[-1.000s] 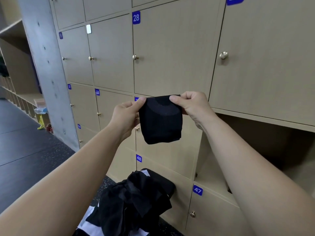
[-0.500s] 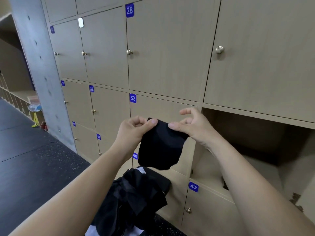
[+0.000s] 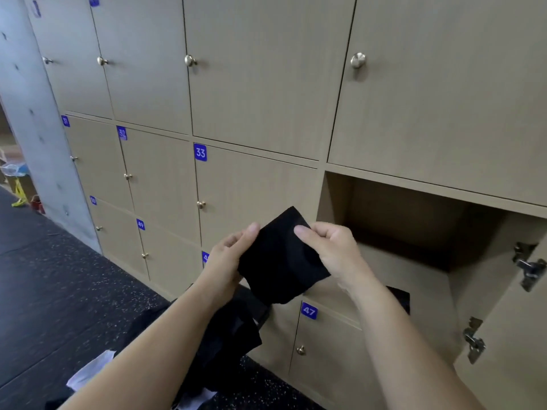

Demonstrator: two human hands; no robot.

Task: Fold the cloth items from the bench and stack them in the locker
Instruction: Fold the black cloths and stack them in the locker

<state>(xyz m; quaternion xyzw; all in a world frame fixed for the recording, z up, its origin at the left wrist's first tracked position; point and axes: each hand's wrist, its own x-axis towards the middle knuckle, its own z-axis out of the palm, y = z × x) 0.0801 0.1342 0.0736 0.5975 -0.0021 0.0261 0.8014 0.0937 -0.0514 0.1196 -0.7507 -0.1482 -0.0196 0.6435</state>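
Cloth (image 3: pixel 281 258) nearer locker (image 3: pixel 414 214) (L hand (image 3: pixel 229 258), R hand (image 3: pixel 328 247) pinching).

- The open locker (image 3: pixel 414 220) sits right of door 33 (image 3: pixel 254 196); its mouth is wide, and the upper and middle space inside is free.
- A dark item (image 3: pixel 401 298) lies on the locker's floor near the front, partly hidden by the right forearm.
- The swung-out door (image 3: pixel 509 335) and its metal hinges (image 3: pixel 529 267) bound the right side.
- Closed doors wall the opening above, left and below, door 47 (image 3: pixel 325 350) among them.
- The left hand (image 3: pixel 228 255) and right hand (image 3: pixel 328 250) pinch a folded black cloth (image 3: pixel 281 261) just before the mouth's lower left corner.
- A dark clothes pile (image 3: pixel 228 335) fills the space under the hands.
- The speckled floor (image 3: pixel 74 291) lies open leftward, up to the concrete pillar (image 3: pixel 29 128).
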